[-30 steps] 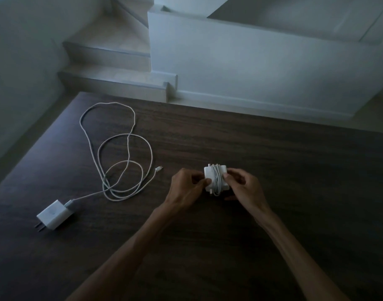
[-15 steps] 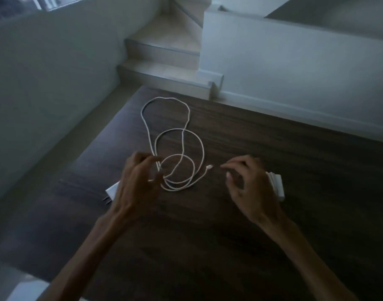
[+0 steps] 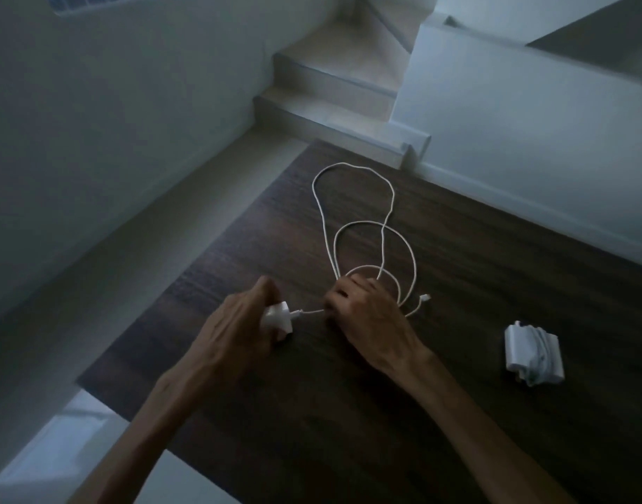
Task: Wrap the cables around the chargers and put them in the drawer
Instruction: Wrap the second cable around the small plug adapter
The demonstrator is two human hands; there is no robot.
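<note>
A white charger block point(image 3: 277, 320) sits on the dark wooden table point(image 3: 348, 431), gripped by my left hand point(image 3: 236, 321). Its long white cable point(image 3: 352, 227) lies in loose loops across the table behind my hands, its free plug end point(image 3: 425, 297) to the right. My right hand point(image 3: 367, 314) pinches the cable a short way from the charger. A second white charger point(image 3: 534, 352), with its cable wound around it, lies by itself on the table at the right. No drawer is in view.
The table's left edge runs diagonally, with pale floor point(image 3: 137, 285) beside it. Light stone stairs point(image 3: 330, 89) and a white low wall point(image 3: 530, 132) stand beyond the far edge.
I let go of the wrapped charger, which now lies at the right. Both hands moved left; my left hand took the second charger and my right hand took its cable.
</note>
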